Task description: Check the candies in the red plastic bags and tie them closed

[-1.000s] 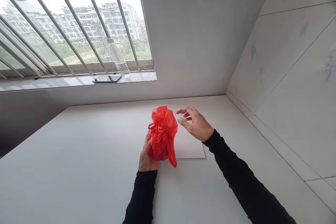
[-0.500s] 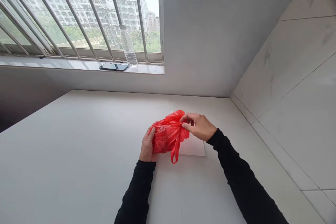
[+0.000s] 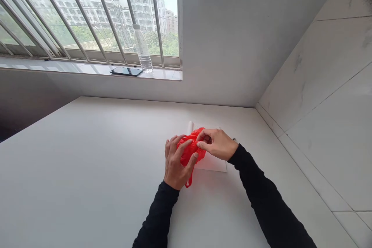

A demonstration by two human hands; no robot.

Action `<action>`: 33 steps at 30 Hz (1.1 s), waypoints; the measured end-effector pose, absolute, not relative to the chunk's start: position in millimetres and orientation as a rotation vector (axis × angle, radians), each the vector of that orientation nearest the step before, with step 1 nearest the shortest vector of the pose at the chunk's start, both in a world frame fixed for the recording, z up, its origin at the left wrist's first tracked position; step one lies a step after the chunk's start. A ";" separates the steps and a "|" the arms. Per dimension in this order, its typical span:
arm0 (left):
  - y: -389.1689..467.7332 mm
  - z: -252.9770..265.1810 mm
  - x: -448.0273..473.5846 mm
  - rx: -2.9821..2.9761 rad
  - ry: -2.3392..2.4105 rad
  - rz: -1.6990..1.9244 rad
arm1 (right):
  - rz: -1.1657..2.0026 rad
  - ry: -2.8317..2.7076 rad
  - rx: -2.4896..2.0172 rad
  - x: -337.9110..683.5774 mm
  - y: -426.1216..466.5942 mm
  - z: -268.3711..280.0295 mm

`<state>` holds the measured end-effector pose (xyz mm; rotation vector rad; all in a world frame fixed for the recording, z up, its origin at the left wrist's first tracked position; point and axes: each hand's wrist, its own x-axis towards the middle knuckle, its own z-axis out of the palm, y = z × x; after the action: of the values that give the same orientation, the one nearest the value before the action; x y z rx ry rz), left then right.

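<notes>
A crumpled red plastic bag is between my hands, above a white sheet on the white table. My left hand arches over the bag's left side, back upward, its fingers curved round the far side and the thumb on the near side. With thumb and forefinger, my right hand pinches the bag's right part. One loop handle dangles below my left thumb. Whatever the bag contains is hidden.
Behind the bag, a white rod-like thing lies by the sheet. A small dark item shows partly beyond my right wrist. On the windowsill are a phone and an upright clear bottle. A tiled wall bounds the right side.
My left hand has turned from supporting the bag's left side to lying over it, back upward. The bag looks more bunched and sits slightly lower. My right hand keeps its pinch.
</notes>
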<state>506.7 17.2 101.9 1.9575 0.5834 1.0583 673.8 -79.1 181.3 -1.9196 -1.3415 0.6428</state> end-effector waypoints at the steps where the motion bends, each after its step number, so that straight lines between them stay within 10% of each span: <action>1: 16.5 101.3 508.1 2.005 0.563 1.059 | 0.657 -1.354 -1.918 672.8 -78.7 180.7; 33: 22.8 100.8 501.7 1.894 0.698 1.254 | 0.420 -1.327 -2.061 691.5 -81.2 174.9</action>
<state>501.7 22.8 100.8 1.8940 0.6978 1.2535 691.5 -81.2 174.9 -2.0613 -1.3270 0.4201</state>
